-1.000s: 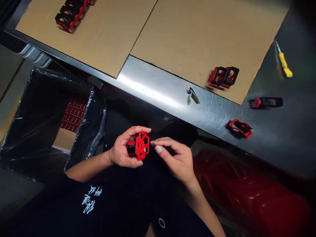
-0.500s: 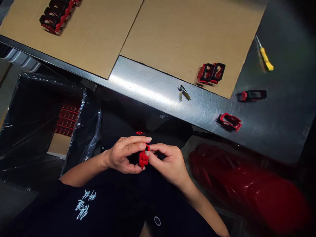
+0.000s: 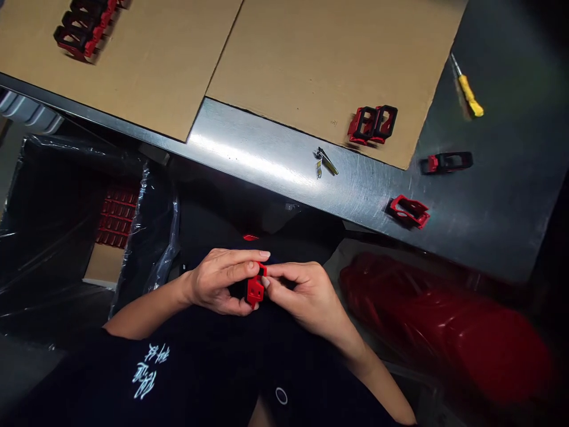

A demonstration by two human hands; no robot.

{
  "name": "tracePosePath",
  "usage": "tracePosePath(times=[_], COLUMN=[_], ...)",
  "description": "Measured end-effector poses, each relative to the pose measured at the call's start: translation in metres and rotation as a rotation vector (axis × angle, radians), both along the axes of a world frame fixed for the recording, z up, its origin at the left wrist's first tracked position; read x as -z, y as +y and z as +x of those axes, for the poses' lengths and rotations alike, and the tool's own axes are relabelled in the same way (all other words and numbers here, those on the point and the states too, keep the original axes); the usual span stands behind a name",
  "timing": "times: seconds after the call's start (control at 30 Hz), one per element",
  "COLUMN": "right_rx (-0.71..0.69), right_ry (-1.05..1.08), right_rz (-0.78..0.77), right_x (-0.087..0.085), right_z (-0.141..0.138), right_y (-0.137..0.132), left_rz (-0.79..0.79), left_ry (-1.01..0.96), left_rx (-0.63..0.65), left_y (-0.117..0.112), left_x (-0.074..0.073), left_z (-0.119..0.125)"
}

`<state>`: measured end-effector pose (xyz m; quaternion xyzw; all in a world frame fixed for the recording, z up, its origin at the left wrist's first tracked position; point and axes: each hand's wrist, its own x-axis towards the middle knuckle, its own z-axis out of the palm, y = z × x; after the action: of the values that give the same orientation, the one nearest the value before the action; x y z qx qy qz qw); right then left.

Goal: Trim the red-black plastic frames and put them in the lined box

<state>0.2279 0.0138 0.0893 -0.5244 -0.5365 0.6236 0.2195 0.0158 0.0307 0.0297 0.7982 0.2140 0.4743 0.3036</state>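
My left grip (image 3: 217, 282) and right grip (image 3: 306, 296) closed on a red plastic part (image 3: 255, 290); yellow screwdriver (image 3: 466, 95) well beyond, on the counter (image 3: 249, 155).

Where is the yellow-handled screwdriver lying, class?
In the head view, the yellow-handled screwdriver lies at upper right on the steel table, just beyond the cardboard sheet's right edge, above a red-and-black plastic part.

Red bracket (image 3: 255, 290) between left hand (image 3: 217, 281), right hand (image 3: 309, 299)

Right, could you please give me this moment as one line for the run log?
left hand: holds red plastic part | right hand: holds same part
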Motion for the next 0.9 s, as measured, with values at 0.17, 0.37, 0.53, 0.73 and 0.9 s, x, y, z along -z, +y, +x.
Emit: tracePosePath(times=[0.17, 0.37, 0.53, 0.73, 0.9], right_rx=[0.054, 0.047, -0.028, 0.017, 0.058], right_ry=[0.054, 0.107, 0.107, 0.139, 0.128], right_rz=[-0.078, -0.124, -0.131, -0.193, -0.195], right_x=[0.003, 0.000, 0.000, 0.003, 0.000], right_z=[-0.004, -0.008, 0.001, -0.002, -0.009], right_y=[-0.001, 0.002, 0.001, -0.001, -0.001], left_rz=[0.042, 0.055, 0.042, 0.062, 0.086], left_ry=[0.030, 0.074, 0.078, 0.086, 0.094], left_rx=[-0.024, -0.024, -0.018, -0.024, -0.019], left_y=[-0.001, -0.004, -0.005, -0.004, -0.006], left_x=[0.000, -0.002, -0.004, -0.004, -0.003], left_z=[0.000, -0.003, -0.003, -0.003, -0.004])
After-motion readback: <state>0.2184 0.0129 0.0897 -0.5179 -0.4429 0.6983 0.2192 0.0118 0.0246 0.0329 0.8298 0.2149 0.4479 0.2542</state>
